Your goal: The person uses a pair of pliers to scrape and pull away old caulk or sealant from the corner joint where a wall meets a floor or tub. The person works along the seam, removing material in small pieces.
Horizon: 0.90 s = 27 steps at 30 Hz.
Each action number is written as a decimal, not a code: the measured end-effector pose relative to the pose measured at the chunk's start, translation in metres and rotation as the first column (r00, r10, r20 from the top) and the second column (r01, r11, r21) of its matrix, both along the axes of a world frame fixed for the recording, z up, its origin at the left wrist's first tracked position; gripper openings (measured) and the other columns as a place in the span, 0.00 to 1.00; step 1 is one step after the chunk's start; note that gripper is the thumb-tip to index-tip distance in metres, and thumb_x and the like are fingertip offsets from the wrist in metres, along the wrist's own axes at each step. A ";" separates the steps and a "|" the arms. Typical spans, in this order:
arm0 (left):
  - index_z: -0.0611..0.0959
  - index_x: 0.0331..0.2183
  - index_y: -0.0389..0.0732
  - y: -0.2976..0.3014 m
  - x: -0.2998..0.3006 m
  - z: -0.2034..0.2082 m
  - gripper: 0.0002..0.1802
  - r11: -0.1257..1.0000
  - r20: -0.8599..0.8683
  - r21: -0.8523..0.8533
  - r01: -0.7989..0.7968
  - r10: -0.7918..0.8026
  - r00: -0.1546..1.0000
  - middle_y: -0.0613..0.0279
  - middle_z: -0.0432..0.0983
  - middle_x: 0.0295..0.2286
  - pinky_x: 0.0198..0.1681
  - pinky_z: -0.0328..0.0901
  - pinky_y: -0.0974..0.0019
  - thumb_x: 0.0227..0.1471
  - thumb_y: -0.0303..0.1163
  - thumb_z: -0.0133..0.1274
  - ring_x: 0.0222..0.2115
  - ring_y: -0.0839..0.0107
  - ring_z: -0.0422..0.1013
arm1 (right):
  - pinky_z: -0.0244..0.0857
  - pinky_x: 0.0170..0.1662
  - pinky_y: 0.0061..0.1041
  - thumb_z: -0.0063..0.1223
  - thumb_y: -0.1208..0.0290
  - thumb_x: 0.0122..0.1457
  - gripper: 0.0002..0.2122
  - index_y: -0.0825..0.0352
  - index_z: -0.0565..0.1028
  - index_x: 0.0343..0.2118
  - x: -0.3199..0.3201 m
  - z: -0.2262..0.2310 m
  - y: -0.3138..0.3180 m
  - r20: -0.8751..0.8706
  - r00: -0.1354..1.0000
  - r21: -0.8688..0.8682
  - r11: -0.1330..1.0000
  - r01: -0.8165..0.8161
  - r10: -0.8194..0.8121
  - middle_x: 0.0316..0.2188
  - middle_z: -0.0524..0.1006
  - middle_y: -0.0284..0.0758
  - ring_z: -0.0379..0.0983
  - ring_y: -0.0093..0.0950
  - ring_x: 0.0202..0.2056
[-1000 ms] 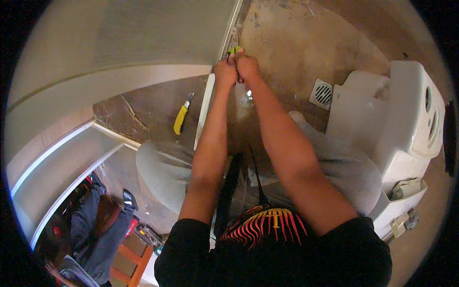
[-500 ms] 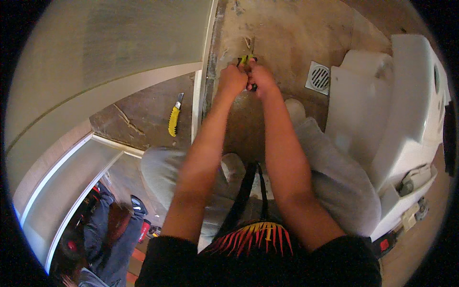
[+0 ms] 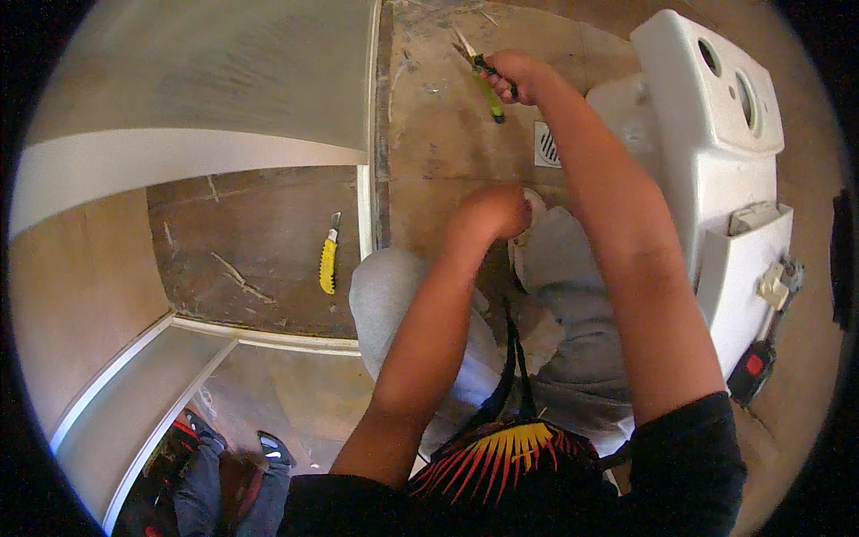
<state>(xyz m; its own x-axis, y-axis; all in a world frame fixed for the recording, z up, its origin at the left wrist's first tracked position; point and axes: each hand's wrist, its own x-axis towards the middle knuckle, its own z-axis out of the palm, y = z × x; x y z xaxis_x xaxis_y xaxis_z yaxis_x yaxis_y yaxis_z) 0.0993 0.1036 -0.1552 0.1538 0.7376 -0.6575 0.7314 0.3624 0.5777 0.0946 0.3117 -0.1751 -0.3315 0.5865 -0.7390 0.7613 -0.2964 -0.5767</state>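
My right hand (image 3: 517, 75) is stretched forward over the floor, closed round a pair of pliers (image 3: 495, 100) with green and black handles. Their slim jaws point away from me and to the left, low over the floor. Nearer to me, my left hand (image 3: 498, 211) is curled beside my foot (image 3: 531, 208). Its fingers are turned under and mostly hidden, so anything inside them cannot be made out. On the floor to the left, past the white frame, lies a yellow utility knife (image 3: 328, 265) with its blade out, apart from both hands.
A square floor drain (image 3: 546, 144) sits beside a white ceramic fixture (image 3: 707, 89) at the right. A white frame rail (image 3: 364, 206) divides the floor at left, where thin strips (image 3: 242, 279) lie. A black tool with a red spot (image 3: 753, 365) lies at far right.
My hands have come apart. The right hand has moved forward and right with the pliers; the left has drawn back toward my foot. My view has shifted, and the knife lies as before.
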 end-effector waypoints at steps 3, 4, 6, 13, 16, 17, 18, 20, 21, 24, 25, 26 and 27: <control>0.77 0.35 0.34 0.022 0.021 0.056 0.18 0.999 0.158 -0.035 0.033 -0.027 0.987 0.44 0.70 0.40 0.45 0.62 0.57 0.47 0.38 0.45 0.42 0.51 0.67 | 0.61 0.22 0.32 0.39 0.52 0.55 0.21 0.68 0.73 0.30 0.058 -0.050 0.007 0.564 0.788 0.435 0.723 -0.537 0.245 0.17 0.72 0.38 0.68 0.33 0.19; 0.78 0.35 0.34 0.024 0.026 0.055 0.18 0.998 0.170 0.013 0.059 -0.060 0.984 0.44 0.71 0.39 0.44 0.62 0.57 0.47 0.38 0.45 0.41 0.51 0.68 | 0.62 0.26 0.34 0.39 0.51 0.55 0.22 0.69 0.74 0.31 0.070 -0.054 0.014 0.685 0.670 0.429 0.585 -0.688 0.286 0.20 0.73 0.41 0.70 0.36 0.22; 0.78 0.34 0.33 0.019 0.032 0.051 0.18 0.992 0.173 0.084 0.091 -0.104 0.979 0.44 0.72 0.37 0.43 0.63 0.56 0.46 0.37 0.45 0.39 0.51 0.69 | 0.64 0.34 0.37 0.40 0.49 0.54 0.24 0.70 0.75 0.33 0.086 -0.045 0.021 0.751 0.542 0.372 0.438 -0.819 0.377 0.27 0.74 0.47 0.72 0.43 0.31; 0.78 0.32 0.33 -0.002 0.027 0.062 0.19 0.982 0.167 0.174 0.069 -0.099 0.981 0.45 0.73 0.35 0.41 0.64 0.55 0.45 0.39 0.45 0.37 0.51 0.71 | 0.64 0.38 0.37 0.45 0.50 0.50 0.24 0.73 0.76 0.29 0.075 0.008 -0.021 0.619 0.593 0.364 0.481 -0.798 0.515 0.30 0.75 0.49 0.72 0.44 0.33; 0.78 0.31 0.33 -0.008 0.011 0.076 0.18 0.990 0.086 0.121 -0.067 0.056 0.995 0.46 0.74 0.32 0.39 0.64 0.54 0.47 0.39 0.44 0.35 0.51 0.71 | 0.65 0.37 0.37 0.48 0.55 0.48 0.20 0.73 0.76 0.29 0.069 -0.014 -0.040 0.553 0.635 0.286 0.592 -0.753 0.540 0.31 0.75 0.48 0.73 0.42 0.32; 0.78 0.30 0.33 -0.013 0.001 0.076 0.18 0.990 0.067 0.103 -0.097 0.090 0.994 0.45 0.74 0.31 0.37 0.64 0.53 0.48 0.39 0.44 0.33 0.50 0.71 | 0.65 0.38 0.37 0.48 0.59 0.47 0.18 0.72 0.76 0.31 0.050 -0.004 -0.061 0.529 0.604 0.169 0.624 -0.763 0.596 0.33 0.75 0.48 0.73 0.40 0.34; 0.78 0.30 0.33 -0.021 -0.008 0.076 0.17 0.988 0.041 0.087 -0.131 0.128 0.991 0.45 0.74 0.29 0.36 0.64 0.52 0.49 0.39 0.43 0.32 0.50 0.71 | 0.66 0.38 0.37 0.49 0.62 0.47 0.16 0.71 0.76 0.33 0.034 0.008 -0.087 0.494 0.575 0.046 0.640 -0.767 0.652 0.34 0.75 0.47 0.73 0.39 0.36; 0.77 0.28 0.32 -0.034 -0.021 0.081 0.18 0.970 0.033 0.213 -0.115 0.110 0.993 0.45 0.74 0.26 0.34 0.63 0.51 0.51 0.39 0.43 0.29 0.49 0.71 | 0.66 0.40 0.38 0.49 0.66 0.46 0.15 0.69 0.75 0.35 0.034 -0.017 -0.086 0.491 0.506 0.058 0.552 -0.832 0.709 0.37 0.74 0.44 0.72 0.37 0.38; 0.76 0.26 0.32 -0.048 -0.030 0.083 0.19 0.949 0.044 0.267 -0.167 0.161 0.986 0.45 0.73 0.24 0.32 0.63 0.52 0.52 0.40 0.42 0.27 0.49 0.70 | 0.66 0.40 0.38 0.49 0.67 0.46 0.14 0.67 0.75 0.36 0.028 -0.024 -0.091 0.482 0.512 0.090 0.541 -0.836 0.711 0.39 0.74 0.42 0.72 0.37 0.40; 0.74 0.23 0.33 -0.088 -0.049 0.109 0.22 0.933 0.079 0.100 -0.346 0.339 0.937 0.47 0.70 0.19 0.27 0.62 0.58 0.54 0.44 0.41 0.22 0.53 0.67 | 0.65 0.41 0.38 0.50 0.68 0.45 0.14 0.63 0.75 0.37 0.015 -0.017 -0.110 0.485 0.642 0.213 0.632 -0.745 0.594 0.41 0.74 0.36 0.71 0.36 0.41; 0.73 0.24 0.34 -0.103 -0.054 0.110 0.21 0.913 0.039 0.078 -0.400 0.398 0.917 0.49 0.69 0.19 0.27 0.62 0.60 0.54 0.44 0.42 0.21 0.56 0.66 | 0.66 0.40 0.39 0.49 0.69 0.45 0.13 0.63 0.76 0.36 0.006 -0.004 -0.107 0.498 0.618 0.217 0.602 -0.768 0.609 0.40 0.75 0.35 0.72 0.34 0.41; 0.73 0.24 0.34 -0.118 -0.054 0.113 0.20 0.891 -0.004 0.060 -0.451 0.452 0.892 0.51 0.69 0.19 0.26 0.61 0.62 0.54 0.43 0.42 0.20 0.60 0.66 | 0.66 0.39 0.39 0.49 0.70 0.45 0.13 0.63 0.76 0.35 -0.002 0.004 -0.105 0.510 0.594 0.220 0.574 -0.789 0.622 0.39 0.75 0.34 0.72 0.32 0.40; 0.73 0.25 0.34 -0.124 -0.050 0.128 0.18 0.849 -0.133 0.103 -0.518 0.528 0.839 0.48 0.70 0.21 0.27 0.62 0.61 0.53 0.41 0.43 0.22 0.56 0.67 | 0.66 0.39 0.39 0.49 0.70 0.45 0.13 0.62 0.76 0.35 -0.015 0.002 -0.097 0.527 0.577 0.171 0.586 -0.792 0.625 0.39 0.75 0.34 0.72 0.32 0.40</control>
